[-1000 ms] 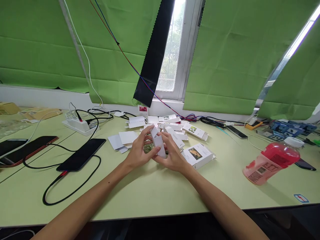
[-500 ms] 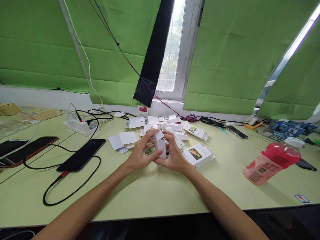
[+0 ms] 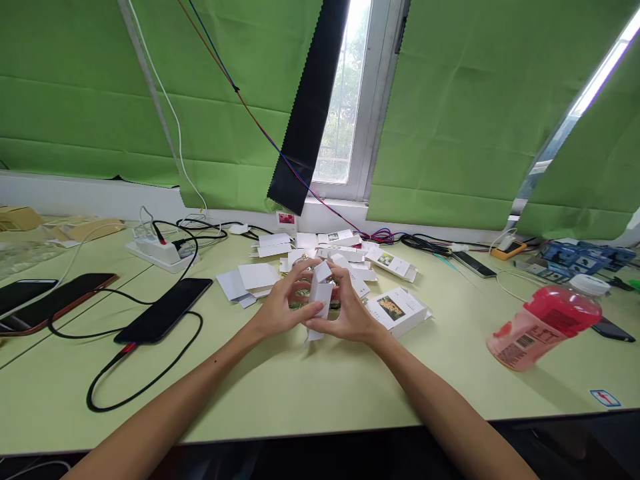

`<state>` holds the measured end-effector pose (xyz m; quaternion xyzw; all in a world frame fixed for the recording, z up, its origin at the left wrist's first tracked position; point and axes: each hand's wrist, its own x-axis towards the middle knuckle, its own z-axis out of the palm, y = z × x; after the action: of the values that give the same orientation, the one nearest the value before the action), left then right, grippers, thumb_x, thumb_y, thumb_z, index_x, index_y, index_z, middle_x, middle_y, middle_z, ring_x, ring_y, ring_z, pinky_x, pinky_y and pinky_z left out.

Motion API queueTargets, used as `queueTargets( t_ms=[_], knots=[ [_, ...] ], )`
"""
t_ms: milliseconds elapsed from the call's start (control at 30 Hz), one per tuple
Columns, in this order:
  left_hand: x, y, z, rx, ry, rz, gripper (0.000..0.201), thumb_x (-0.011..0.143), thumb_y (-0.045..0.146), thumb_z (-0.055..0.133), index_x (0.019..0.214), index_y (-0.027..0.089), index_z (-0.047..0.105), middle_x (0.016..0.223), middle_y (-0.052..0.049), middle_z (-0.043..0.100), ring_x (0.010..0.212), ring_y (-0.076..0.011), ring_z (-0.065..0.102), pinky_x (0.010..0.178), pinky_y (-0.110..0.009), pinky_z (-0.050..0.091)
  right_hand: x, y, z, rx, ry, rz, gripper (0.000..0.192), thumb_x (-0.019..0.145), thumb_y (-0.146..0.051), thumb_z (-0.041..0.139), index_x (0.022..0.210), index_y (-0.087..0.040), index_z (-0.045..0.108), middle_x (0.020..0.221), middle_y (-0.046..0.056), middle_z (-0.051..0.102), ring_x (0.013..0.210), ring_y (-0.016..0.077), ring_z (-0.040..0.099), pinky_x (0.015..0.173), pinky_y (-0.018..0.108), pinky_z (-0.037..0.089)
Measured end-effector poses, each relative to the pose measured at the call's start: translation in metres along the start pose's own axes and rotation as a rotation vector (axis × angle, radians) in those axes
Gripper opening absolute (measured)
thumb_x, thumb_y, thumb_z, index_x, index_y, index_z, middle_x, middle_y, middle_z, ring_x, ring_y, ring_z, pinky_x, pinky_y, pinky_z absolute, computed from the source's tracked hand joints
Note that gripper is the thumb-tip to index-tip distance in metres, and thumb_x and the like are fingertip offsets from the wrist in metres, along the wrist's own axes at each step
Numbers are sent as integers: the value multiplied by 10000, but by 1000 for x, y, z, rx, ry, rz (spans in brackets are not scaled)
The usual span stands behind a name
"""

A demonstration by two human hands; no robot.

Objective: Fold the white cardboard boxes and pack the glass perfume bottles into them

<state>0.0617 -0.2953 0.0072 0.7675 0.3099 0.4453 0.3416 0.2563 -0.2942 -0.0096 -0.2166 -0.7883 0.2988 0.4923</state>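
Observation:
Both my hands hold one small white cardboard box (image 3: 319, 297) upright over the middle of the green table (image 3: 310, 380). My left hand (image 3: 283, 307) grips its left side, fingers curled round the top. My right hand (image 3: 350, 310) grips its right side and lower end. The box's top flap stands open, and a bottom flap hangs below my fingers. Behind my hands lies a heap of similar white boxes (image 3: 345, 257), flat and folded. One printed box (image 3: 397, 310) lies just right of my right hand.
A black phone (image 3: 165, 309) on a cable lies left of my hands, with two more phones (image 3: 50, 300) further left. A white power strip (image 3: 153, 250) sits behind. A red bottle (image 3: 543, 327) lies tilted at the right. Cables and blue parts (image 3: 580, 257) line the window sill.
The white box has turned from leaning left to nearly upright between my hands, and it has dropped a little toward me. My fingers have shifted round it.

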Motion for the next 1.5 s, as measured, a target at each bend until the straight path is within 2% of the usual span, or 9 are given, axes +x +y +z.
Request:
queueTargets(
  t_ms=[133, 267, 400, 633, 733, 1000, 1300, 1433, 1500],
  knots=[
    [2, -1, -3, -73, -54, -18, 682, 893, 452, 740, 1496, 345, 440, 1249, -114, 628, 1037, -264, 712, 777, -360, 631, -1, -1, -1, 14, -2, 39, 621, 796, -418, 823, 1189, -293, 359, 1519, 142, 409, 1107, 230, 675, 817, 421, 652],
    [3, -1, -5, -98, -82, -31, 683, 888, 488, 745, 1488, 334, 458, 1310, -132, 632, 1061, -275, 705, 877, -428, 620, -1, -1, -1, 33, -10, 74, 627, 776, -443, 829, 1151, -291, 350, 1506, 140, 420, 1074, 213, 669, 752, 372, 638],
    [5, 2, -6, -117, -100, 9, 648, 899, 513, 727, 1474, 333, 489, 1328, -129, 646, 1148, -291, 685, 945, -446, 600, 0, 1, 0, 57, 8, 94, 615, 772, -436, 823, 1106, -290, 329, 1512, 140, 418, 918, 155, 676, 682, 324, 617],
    [6, 4, -10, -168, -122, -52, 659, 901, 520, 726, 1483, 322, 488, 1261, -118, 684, 1028, -274, 725, 866, -407, 605, 1, 2, -1, 160, 8, 130, 630, 768, -417, 844, 1075, -299, 306, 1557, 121, 400, 695, 71, 646, 638, 310, 604],
    [5, 1, -12, -224, -152, -90, 684, 910, 498, 728, 1503, 308, 445, 1243, -105, 669, 993, -251, 720, 872, -381, 585, 1, 2, -2, 199, -1, 151, 637, 765, -435, 852, 1065, -299, 307, 1554, 108, 405, 675, 61, 639, 645, 314, 603],
    [5, 0, -10, -290, -172, -107, 651, 931, 481, 714, 1490, 303, 431, 1276, -113, 640, 1041, -268, 710, 858, -354, 558, 1, 3, -2, 254, 7, 162, 597, 785, -398, 845, 1060, -294, 325, 1542, 103, 426, 692, 72, 654, 633, 303, 571],
    [5, -2, -10, -248, -162, -89, 620, 946, 490, 689, 1486, 302, 448, 1265, -108, 659, 983, -240, 719, 806, -318, 552, 1, 8, -2, 240, 1, 151, 571, 821, -407, 827, 1093, -293, 338, 1406, 80, 509, 689, 81, 625, 647, 317, 566],
    [5, -1, -9, -248, -139, -75, 612, 950, 476, 683, 1484, 288, 451, 1249, -115, 684, 977, -243, 724, 804, -321, 554, 1, 8, -1, 235, 3, 157, 562, 840, -426, 808, 1131, -299, 344, 1223, 34, 578, 657, 86, 613, 618, 296, 544],
    [4, 0, -8, -260, -114, -65, 601, 953, 465, 682, 1479, 286, 454, 1277, -119, 676, 1017, -254, 724, 827, -333, 565, 1, 7, 0, 220, 24, 170, 561, 845, -433, 801, 1159, -298, 356, 1203, 36, 589, 652, 88, 610, 597, 283, 527]
  ],
)
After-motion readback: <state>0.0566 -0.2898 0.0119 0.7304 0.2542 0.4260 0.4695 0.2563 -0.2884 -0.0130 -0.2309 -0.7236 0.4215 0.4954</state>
